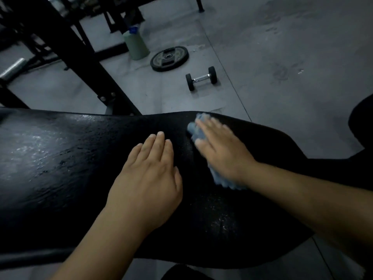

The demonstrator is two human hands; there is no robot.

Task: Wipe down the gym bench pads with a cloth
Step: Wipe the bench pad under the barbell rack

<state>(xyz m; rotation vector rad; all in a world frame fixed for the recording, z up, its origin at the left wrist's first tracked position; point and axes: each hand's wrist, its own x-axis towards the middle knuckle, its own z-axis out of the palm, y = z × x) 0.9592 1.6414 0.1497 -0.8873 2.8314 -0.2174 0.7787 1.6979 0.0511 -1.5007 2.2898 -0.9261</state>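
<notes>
A black padded gym bench pad [60,162] stretches across the view, its left part shiny and streaked. My left hand [149,174] lies flat on the pad near its middle, fingers straight and together. My right hand [220,150] presses a blue cloth [196,131] onto the pad near its far edge, fingers stretched out over it. The cloth shows beyond my fingertips, and its scalloped edge pokes out under my wrist. My right hand is blurred.
Behind the bench, on the grey floor, lie a small dumbbell [201,78], a black weight plate [169,58] and a green canister with a blue cap [135,43]. A black steel frame post [80,57] rises at the left. A second black pad [363,120] is at the right edge.
</notes>
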